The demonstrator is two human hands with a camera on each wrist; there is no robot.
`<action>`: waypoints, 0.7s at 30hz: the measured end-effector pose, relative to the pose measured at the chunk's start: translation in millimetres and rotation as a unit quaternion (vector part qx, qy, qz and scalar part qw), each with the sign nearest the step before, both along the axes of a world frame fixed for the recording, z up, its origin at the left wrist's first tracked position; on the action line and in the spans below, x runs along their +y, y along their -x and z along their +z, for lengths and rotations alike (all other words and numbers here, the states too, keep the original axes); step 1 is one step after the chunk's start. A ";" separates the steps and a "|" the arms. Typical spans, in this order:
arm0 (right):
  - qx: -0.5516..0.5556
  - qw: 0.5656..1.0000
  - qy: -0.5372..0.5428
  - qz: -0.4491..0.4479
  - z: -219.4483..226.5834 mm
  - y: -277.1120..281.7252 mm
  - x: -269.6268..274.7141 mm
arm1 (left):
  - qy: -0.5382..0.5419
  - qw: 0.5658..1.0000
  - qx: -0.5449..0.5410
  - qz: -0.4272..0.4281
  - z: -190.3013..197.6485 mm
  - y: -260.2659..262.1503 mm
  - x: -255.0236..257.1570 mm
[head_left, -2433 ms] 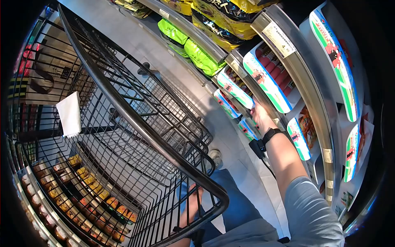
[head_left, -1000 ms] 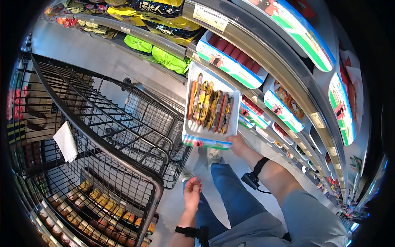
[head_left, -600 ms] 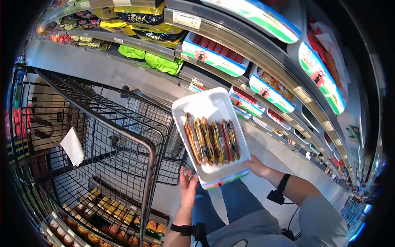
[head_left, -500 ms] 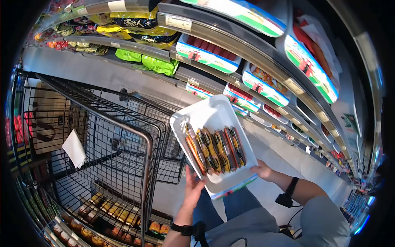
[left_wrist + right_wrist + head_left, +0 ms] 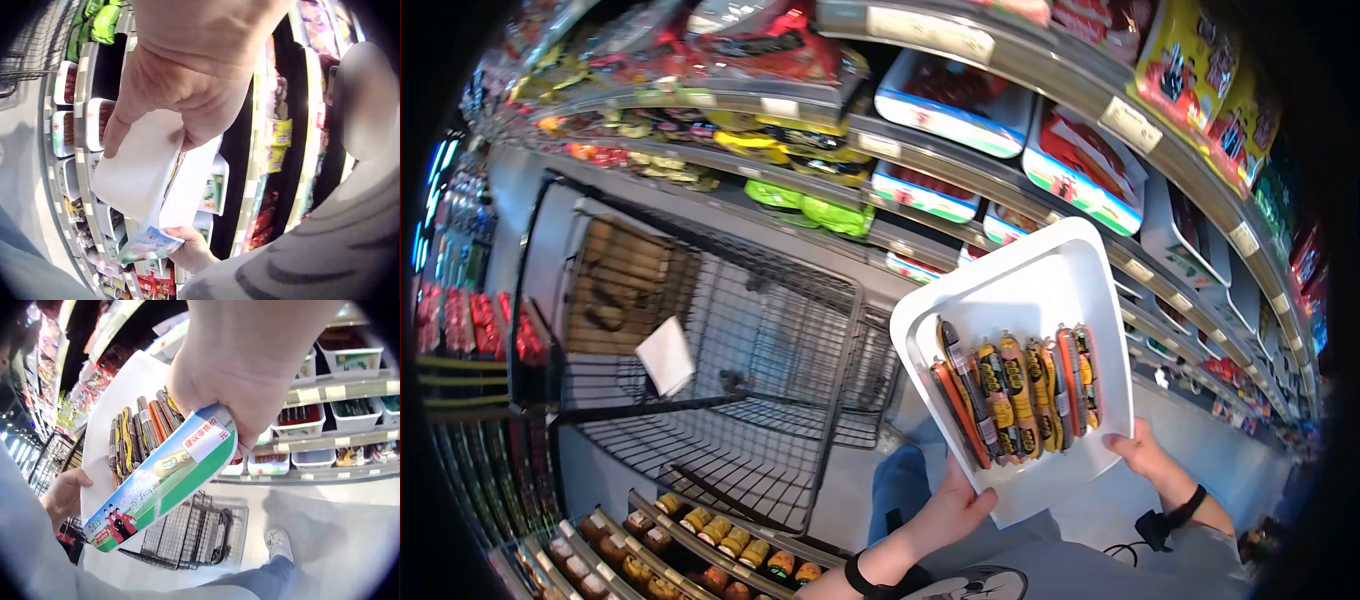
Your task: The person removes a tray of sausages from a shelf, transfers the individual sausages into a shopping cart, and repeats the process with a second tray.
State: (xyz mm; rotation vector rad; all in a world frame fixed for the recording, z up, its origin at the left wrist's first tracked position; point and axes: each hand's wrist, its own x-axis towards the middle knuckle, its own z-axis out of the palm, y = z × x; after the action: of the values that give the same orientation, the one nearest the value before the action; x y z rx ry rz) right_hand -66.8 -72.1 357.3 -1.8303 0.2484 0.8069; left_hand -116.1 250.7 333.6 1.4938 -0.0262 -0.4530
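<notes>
A white plastic tray (image 5: 1040, 275) is held tilted in front of the body, with several wrapped sausages (image 5: 1015, 395) in a row inside. My left hand (image 5: 945, 515) grips its left edge, thumb on the near side; in the left wrist view that hand (image 5: 181, 87) has its fingers round the tray wall (image 5: 134, 169). At the lower right corner my right hand (image 5: 1145, 452) pinches the rim. The right wrist view has the right hand (image 5: 231, 387) over the tray's printed front label (image 5: 165, 481).
Left of the tray stands a black wire shopping cart (image 5: 700, 400) with a white cloth (image 5: 666, 357) and a brown bag (image 5: 615, 285). Shelves with price rails (image 5: 930, 35) curve along the top and right. Jars (image 5: 730, 538) line a lower shelf at bottom left.
The tray came out from the shelf in my right hand and has moved up and right. My left hand, earlier off it, now holds its left side. The view has shifted upward.
</notes>
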 end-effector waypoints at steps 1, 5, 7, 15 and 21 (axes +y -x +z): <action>-0.002 1.000 0.000 0.005 19.6 -10.2 13.6 | 0.018 0.999 0.035 0.009 19.1 -0.1 8.8; -0.053 0.994 -0.006 0.093 63.7 -43.7 66.7 | 0.037 0.994 0.045 0.095 56.4 18.7 44.4; -0.108 0.975 0.004 0.194 72.9 -57.8 97.2 | -0.005 0.989 0.014 0.149 66.6 30.3 69.5; -0.123 0.905 -0.010 0.408 85.7 -54.6 227.3 | 0.043 0.927 0.056 0.369 88.0 81.9 149.6; -0.079 0.859 0.043 0.504 69.1 -30.4 266.1 | 0.021 0.912 0.084 0.401 66.1 121.5 174.2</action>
State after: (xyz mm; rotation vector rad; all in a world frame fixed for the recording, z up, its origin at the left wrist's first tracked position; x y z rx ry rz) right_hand -36.4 194.0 426.3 -2.0604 -0.8791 1.3372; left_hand -237.6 424.9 399.7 1.2838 0.6895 0.0923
